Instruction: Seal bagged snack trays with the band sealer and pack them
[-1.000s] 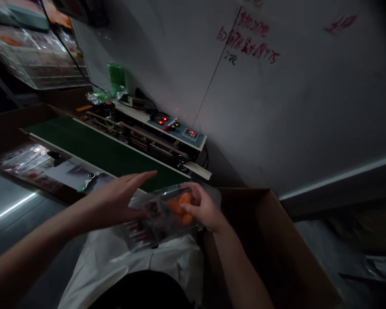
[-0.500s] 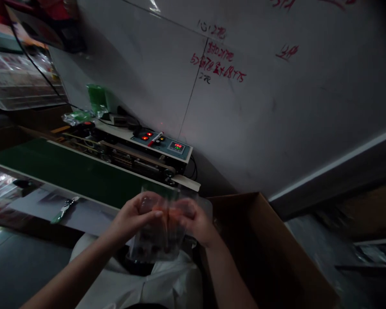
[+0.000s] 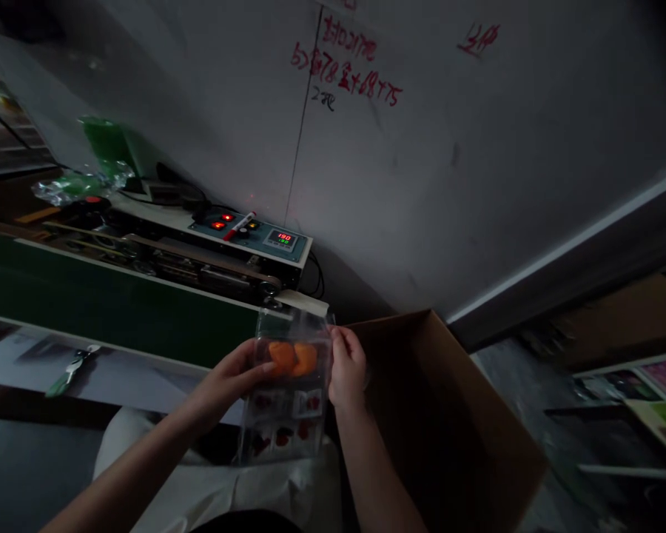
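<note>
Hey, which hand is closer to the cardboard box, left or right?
Right. The right hand is next to the cardboard box, at the clear plastic package's edge. The left hand is farther away, on the package's opposite side.

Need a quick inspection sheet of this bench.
Surface: green conveyor belt of a band sealer, beside a pale tabletop.
Job's things: clear plastic pack holding orange pieces, with red-printed panels.
Clutter: green-handled tool; crumpled plastic beyond the sealer.
Grippers: left hand cups the pack; right hand pinches its top edge.
Cables: black cables at the sealer's end.
Surroundings: open cardboard box; wall with red writing.
</note>
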`<action>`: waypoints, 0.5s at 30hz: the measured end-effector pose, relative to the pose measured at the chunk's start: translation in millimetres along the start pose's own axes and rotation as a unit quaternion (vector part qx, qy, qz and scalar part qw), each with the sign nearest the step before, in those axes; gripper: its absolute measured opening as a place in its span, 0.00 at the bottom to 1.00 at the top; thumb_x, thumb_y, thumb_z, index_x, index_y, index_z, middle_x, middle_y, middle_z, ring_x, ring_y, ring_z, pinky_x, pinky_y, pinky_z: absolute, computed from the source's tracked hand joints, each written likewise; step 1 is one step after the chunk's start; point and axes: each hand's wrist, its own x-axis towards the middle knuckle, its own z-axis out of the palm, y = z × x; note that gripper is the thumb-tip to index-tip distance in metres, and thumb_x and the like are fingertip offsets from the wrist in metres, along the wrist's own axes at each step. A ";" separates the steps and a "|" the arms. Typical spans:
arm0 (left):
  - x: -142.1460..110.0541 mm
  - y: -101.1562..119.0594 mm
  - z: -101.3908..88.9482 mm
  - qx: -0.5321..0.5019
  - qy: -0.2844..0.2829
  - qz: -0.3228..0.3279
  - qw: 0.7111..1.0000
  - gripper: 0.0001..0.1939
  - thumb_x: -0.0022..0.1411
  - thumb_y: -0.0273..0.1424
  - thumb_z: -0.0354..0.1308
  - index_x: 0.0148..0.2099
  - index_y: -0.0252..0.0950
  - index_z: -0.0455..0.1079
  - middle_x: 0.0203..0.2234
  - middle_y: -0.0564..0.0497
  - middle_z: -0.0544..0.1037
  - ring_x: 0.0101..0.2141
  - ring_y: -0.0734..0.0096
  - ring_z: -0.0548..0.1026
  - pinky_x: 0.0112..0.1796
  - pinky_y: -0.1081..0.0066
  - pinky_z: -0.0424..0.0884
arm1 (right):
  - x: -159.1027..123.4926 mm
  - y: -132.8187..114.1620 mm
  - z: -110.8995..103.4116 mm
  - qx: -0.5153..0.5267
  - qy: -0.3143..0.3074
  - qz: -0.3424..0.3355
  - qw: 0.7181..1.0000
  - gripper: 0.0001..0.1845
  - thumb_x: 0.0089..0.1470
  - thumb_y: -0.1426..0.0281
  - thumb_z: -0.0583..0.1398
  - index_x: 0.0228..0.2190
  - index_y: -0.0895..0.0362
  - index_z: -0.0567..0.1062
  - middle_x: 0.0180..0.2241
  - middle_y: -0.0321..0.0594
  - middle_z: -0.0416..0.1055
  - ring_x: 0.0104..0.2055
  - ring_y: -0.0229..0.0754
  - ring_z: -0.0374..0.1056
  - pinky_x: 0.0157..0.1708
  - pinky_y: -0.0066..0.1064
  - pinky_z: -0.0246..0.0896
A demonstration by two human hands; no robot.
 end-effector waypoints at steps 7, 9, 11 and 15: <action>17.2 3.1 12.2 -0.046 0.072 0.003 0.996 0.22 0.53 0.45 0.73 0.44 0.37 0.77 0.39 0.48 0.82 0.39 0.67 0.79 0.37 0.76 0.74 | 2.9 -1.9 -14.8 0.025 -0.125 0.070 0.989 0.30 0.45 0.48 0.70 0.44 0.54 0.78 0.42 0.41 0.80 0.44 0.46 0.76 0.46 0.37 0.70; 19.7 4.5 10.9 -0.050 0.069 -0.017 0.996 0.23 0.53 0.45 0.73 0.46 0.38 0.75 0.40 0.48 0.81 0.38 0.67 0.79 0.36 0.76 0.74 | 3.1 2.0 -15.1 0.019 -0.154 0.113 0.981 0.29 0.40 0.52 0.74 0.41 0.54 0.79 0.42 0.41 0.81 0.46 0.47 0.76 0.47 0.36 0.71; 24.3 6.3 6.3 -0.063 0.062 -0.029 0.996 0.26 0.51 0.44 0.74 0.49 0.38 0.74 0.42 0.47 0.81 0.40 0.66 0.80 0.38 0.73 0.75 | 3.2 9.6 -13.8 0.012 -0.117 0.110 0.987 0.26 0.40 0.52 0.74 0.38 0.54 0.81 0.41 0.40 0.81 0.45 0.47 0.76 0.48 0.37 0.71; 41.7 8.2 -8.8 -0.075 0.099 -0.032 0.992 0.28 0.43 0.46 0.77 0.42 0.36 0.75 0.34 0.50 0.80 0.35 0.68 0.79 0.37 0.73 0.76 | 3.4 25.3 -12.9 -0.019 -0.114 0.049 0.992 0.27 0.45 0.49 0.70 0.40 0.54 0.80 0.45 0.43 0.80 0.49 0.50 0.75 0.52 0.42 0.70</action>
